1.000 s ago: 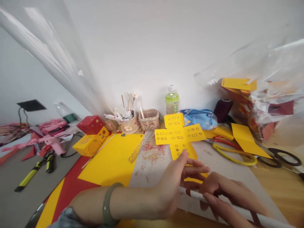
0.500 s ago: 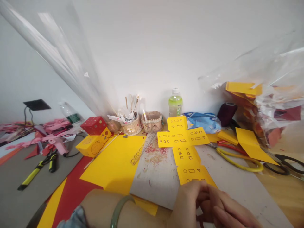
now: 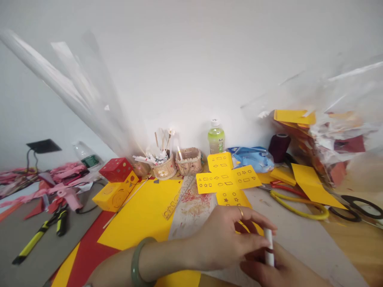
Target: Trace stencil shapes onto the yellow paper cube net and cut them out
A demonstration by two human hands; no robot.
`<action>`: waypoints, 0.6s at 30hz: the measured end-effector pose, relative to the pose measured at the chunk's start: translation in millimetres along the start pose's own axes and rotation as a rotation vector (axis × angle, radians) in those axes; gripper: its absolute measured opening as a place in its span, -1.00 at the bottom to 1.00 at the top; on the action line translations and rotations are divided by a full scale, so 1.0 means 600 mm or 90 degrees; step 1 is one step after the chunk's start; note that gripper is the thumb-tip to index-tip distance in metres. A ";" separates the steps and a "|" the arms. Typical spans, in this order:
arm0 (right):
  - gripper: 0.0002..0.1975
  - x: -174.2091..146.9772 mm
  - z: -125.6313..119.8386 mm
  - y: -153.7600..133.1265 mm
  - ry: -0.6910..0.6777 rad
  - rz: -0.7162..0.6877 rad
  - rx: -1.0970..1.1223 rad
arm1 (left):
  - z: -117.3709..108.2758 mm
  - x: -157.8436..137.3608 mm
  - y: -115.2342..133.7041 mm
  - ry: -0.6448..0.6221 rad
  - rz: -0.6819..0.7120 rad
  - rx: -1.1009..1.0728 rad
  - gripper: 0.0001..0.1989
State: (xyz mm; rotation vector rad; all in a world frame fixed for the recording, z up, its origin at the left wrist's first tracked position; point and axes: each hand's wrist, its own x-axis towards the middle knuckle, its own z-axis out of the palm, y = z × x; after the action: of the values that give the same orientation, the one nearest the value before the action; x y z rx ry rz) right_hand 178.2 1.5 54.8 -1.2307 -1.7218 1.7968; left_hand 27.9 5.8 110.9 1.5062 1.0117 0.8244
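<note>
My left hand (image 3: 223, 237), with a ring and a green bangle, closes its thumb and fingers on the upper end of a slim white marker (image 3: 269, 258). A dark reddish stretch shows midway along the marker. My right hand (image 3: 283, 268) grips its lower part from below, its fingers partly hidden. Both hands are over the near end of a yellow cross-shaped paper cutout (image 3: 228, 178), drawn with small circles, stars, triangles and rectangles. The cutout lies on a stained grey board (image 3: 194, 207), and my left hand covers its lower panels.
Left stand a red paper cube (image 3: 116, 169) and a yellow one (image 3: 111, 197), beyond pliers-like yellow-black handles (image 3: 34, 241). A stencil ruler (image 3: 173, 205) lies on yellow paper (image 3: 131, 215). Baskets (image 3: 189, 162) and a green bottle (image 3: 216, 137) line the wall; scissors (image 3: 302, 207) lie right.
Both hands have come up into view, showing the white marker between them. My left hand now covers more of the cutout's lower panels. The view has tilted slightly upward.
</note>
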 end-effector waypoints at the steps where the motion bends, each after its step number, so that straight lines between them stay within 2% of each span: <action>1: -0.64 0.000 -0.001 -0.002 -0.026 -0.029 0.017 | -0.007 0.000 0.004 0.020 0.007 0.006 -0.83; 3: -0.55 0.000 -0.004 -0.005 -0.060 -0.078 0.052 | -0.027 0.002 0.018 0.109 0.083 0.002 -0.93; 6: -0.49 0.009 -0.002 -0.010 -0.016 -0.102 0.099 | -0.055 0.016 0.038 0.274 0.200 0.014 -0.95; 8: -0.47 0.020 0.003 -0.013 0.024 -0.115 0.149 | -0.062 0.028 0.041 0.319 0.264 0.059 -0.94; 9: -0.45 0.027 0.005 -0.015 0.041 -0.127 0.178 | -0.062 0.032 0.037 0.314 0.277 0.099 -0.93; 11: -0.47 0.039 0.002 -0.018 0.101 -0.162 0.207 | -0.060 0.035 0.023 0.253 0.249 0.194 -0.87; 13: -0.49 0.046 -0.010 -0.019 0.164 -0.192 0.215 | -0.060 0.031 0.005 0.148 0.163 0.278 -0.75; 16: -0.51 0.048 -0.035 -0.016 0.212 -0.206 0.210 | -0.067 0.021 -0.015 -0.017 0.098 0.386 -0.82; 18: -0.52 0.046 -0.045 -0.012 0.214 -0.203 0.206 | -0.071 0.016 -0.019 -0.088 0.116 0.438 -0.87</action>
State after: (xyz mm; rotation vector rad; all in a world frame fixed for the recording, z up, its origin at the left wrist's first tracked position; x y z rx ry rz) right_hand 181.7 40.3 55.6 -0.9892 -1.2940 1.5062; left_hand -8.5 32.0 106.5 2.2320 1.1253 0.4973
